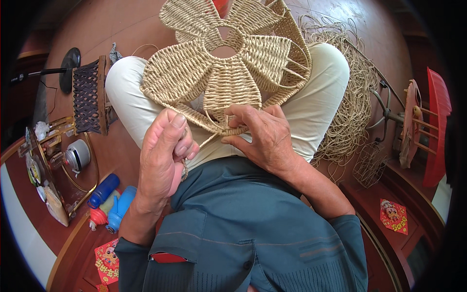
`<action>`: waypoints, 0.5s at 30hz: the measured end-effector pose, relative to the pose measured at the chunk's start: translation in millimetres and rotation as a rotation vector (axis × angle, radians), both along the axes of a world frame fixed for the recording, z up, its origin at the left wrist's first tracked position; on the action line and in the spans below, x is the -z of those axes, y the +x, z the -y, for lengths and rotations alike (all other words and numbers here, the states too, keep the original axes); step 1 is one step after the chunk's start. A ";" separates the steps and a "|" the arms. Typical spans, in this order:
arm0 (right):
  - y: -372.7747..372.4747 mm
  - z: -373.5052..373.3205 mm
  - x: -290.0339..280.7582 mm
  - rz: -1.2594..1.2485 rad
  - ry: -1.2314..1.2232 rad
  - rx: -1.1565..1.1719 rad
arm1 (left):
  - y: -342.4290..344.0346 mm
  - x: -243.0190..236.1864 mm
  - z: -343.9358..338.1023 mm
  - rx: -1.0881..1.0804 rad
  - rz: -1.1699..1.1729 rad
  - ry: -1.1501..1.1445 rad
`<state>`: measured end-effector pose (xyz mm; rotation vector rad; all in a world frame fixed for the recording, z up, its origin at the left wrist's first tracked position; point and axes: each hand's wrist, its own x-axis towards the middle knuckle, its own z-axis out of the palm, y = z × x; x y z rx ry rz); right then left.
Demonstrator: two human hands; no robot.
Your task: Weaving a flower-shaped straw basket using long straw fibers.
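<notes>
A woven straw basket [232, 92] with a flower-shaped face lies across my lap. Its petals surround a round hole, and bare frame wires show beside the petal at the right. My left hand [168, 143] is closed around a twisted straw cord [210, 140] that runs to the basket's near corner. A short length of the cord hangs out below that fist. At the same corner, the thumb and bent fingers of my right hand [266, 136] close on the cord-wrapped rim. Part of the rim is hidden behind these fingers.
A large heap of loose straw cord [343, 107] lies on the floor to the right. Beyond it are a metal stand [389, 114] and a red stool [437, 126]. At left stand a woven-strap stool [89, 96], a wire-framed rack [73, 160] and a blue bottle [121, 207].
</notes>
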<state>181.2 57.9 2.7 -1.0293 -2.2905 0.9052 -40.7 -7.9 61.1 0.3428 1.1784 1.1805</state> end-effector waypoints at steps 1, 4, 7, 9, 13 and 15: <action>0.4 -0.1 0.4 -0.004 0.012 -0.001 | -0.6 -0.7 -1.2 -0.006 -0.011 -0.002; 0.7 -0.3 4.8 0.000 0.032 -0.016 | -4.3 1.4 -2.5 -0.012 -0.022 0.002; 4.8 -1.3 13.1 -0.001 0.051 -0.047 | -9.4 4.0 1.2 -0.009 -0.008 0.010; 3.8 -0.4 11.3 -0.006 0.061 -0.043 | -11.6 4.0 2.0 -0.008 0.009 0.013; 7.1 -2.1 3.5 -0.032 0.137 -0.031 | -14.0 4.2 0.5 0.034 0.002 0.023; 15.2 -4.7 -4.7 0.005 0.181 -0.009 | -14.7 5.2 1.5 0.034 0.015 0.026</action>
